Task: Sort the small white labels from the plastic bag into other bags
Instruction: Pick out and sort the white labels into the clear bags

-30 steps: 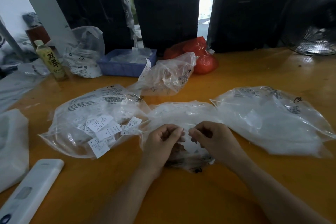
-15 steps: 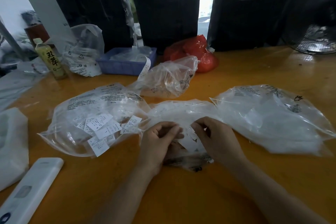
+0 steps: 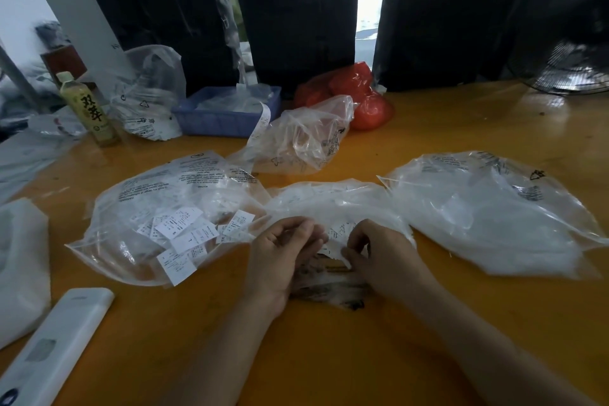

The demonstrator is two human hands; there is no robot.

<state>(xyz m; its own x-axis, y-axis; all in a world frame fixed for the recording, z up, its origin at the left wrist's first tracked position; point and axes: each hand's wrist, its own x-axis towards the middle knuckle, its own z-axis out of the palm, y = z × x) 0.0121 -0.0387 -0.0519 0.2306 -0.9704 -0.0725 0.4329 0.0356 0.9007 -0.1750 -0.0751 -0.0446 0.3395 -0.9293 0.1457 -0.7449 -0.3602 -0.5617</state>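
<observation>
Both hands over middle clear bag on orange table. Left hand curled, fingertips pinching labels; right hand pinching small white label. Advice: separate one label, read size, drop into left bag or right bag.

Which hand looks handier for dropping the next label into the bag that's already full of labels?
Probably the left hand: it sits right beside the bag of labels, while the right hand would have to cross over.
</observation>
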